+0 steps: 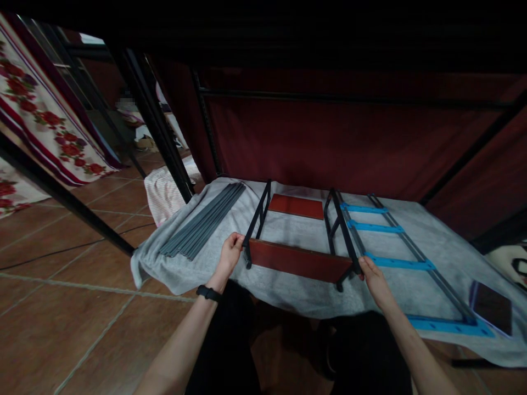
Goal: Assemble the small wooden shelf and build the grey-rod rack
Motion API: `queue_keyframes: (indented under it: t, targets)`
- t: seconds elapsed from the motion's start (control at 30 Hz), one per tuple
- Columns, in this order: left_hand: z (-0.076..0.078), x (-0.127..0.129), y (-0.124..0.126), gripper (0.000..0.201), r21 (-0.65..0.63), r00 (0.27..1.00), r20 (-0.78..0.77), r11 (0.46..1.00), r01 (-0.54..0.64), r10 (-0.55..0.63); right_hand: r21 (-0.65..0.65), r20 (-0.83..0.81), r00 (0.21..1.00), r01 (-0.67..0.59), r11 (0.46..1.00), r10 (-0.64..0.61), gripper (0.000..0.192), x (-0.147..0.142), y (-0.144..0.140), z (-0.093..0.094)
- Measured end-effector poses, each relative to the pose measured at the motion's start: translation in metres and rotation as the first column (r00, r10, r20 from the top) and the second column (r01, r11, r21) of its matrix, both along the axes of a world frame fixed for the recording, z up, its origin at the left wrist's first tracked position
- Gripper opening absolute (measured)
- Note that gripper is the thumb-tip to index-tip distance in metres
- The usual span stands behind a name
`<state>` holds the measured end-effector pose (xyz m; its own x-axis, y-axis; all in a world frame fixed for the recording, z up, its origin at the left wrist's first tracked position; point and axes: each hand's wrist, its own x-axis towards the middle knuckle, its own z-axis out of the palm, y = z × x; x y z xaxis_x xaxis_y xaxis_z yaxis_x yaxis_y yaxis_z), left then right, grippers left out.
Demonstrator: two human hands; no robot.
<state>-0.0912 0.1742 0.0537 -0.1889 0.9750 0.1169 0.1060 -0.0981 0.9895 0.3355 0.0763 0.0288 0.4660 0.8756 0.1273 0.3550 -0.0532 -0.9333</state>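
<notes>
Gripping a black-and-red frame [300, 260] by its near corners with left hand [231, 252] and right hand [373, 272]. Holding it over grey cloth [185, 273], between tubes [206, 222] and blue-barred rack [401, 263].

A wrinkled grey cloth [296, 296] covers the surface, hiding what lies beneath. Taking the cloth's middle as the dial's centre, a black frame [300, 260] with red boards [296, 207] sits there. At 9 o'clock lie grey rods [201, 222], bunched side by side, pointing toward 1 o'clock. A blue rack [401, 262] lies at 3, a phone [492, 307] around 4, just beside the rack.
</notes>
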Motion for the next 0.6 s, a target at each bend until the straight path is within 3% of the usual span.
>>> queue_keyframes:
  t: [0.17,0.3,0.43,0.6]
  targets:
    - [-0.006,0.004,-0.003,0.023,0.052,0.997,-0.065,0.997,-0.048,0.052,-0.029,-0.193,0.965,-0.187,0.982,0.178,0.054,-0.004,-0.001,0.015]
    - [-0.004,0.002,-0.006,0.024,0.062,0.999,-0.033,0.998,-0.012,0.014,-0.022,-0.050,0.993,-0.104,0.994,0.103,0.058,-0.007,-0.006,0.019]
    - [0.001,-0.002,-0.005,0.032,-0.046,0.999,-0.019,0.998,0.047,-0.047,0.026,0.105,0.990,-0.093,0.995,0.090,0.056,-0.007,-0.008,0.014]
    - [0.007,-0.004,0.002,0.033,-0.095,0.995,-0.062,0.993,0.073,-0.079,0.026,0.051,0.994,-0.094,0.995,0.093,0.055,-0.006,-0.003,0.013]
